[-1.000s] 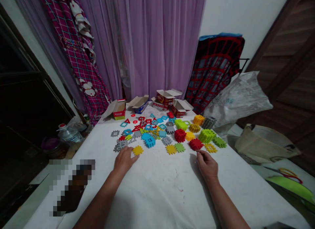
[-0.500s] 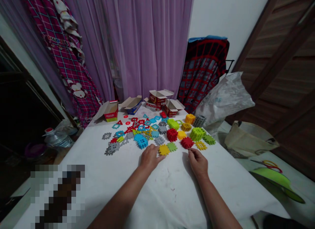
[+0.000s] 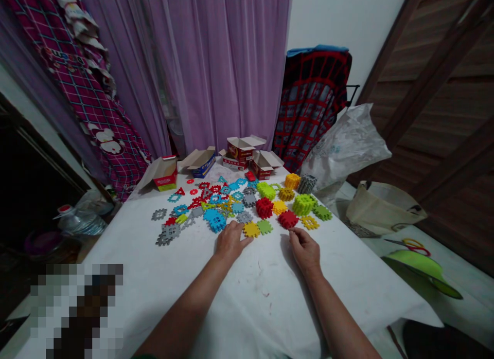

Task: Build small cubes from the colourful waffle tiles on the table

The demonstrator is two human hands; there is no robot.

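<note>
My left hand (image 3: pixel 230 241) rests on the white-covered table, its thumb spread from its fingers, at the left edge of a flat yellow interlocking piece (image 3: pixel 251 230). A light green interlocking piece (image 3: pixel 265 227) lies right beside the yellow one. My right hand (image 3: pixel 305 250) is closed, thumb and forefinger together, just below a stack of red interlocking pieces (image 3: pixel 288 219); whatever its fingers may hold is hidden. Beyond my left hand sits a blue stack (image 3: pixel 214 220), with a grey piece (image 3: pixel 244 217) near its fingertips.
Loose red, blue and grey pieces spread across the left. Green stacks (image 3: pixel 304 204), yellow stacks (image 3: pixel 292 181) and a grey stack (image 3: pixel 307 183) stand at right. Open cardboard boxes (image 3: pixel 200 163) line the back edge. A cloth bag (image 3: pixel 382 207) and scissors (image 3: pixel 409 246) lie beyond the right edge.
The whole view has shifted slightly, so everything appears a little further left. Both hands keep nearly the same place beside the pieces.
</note>
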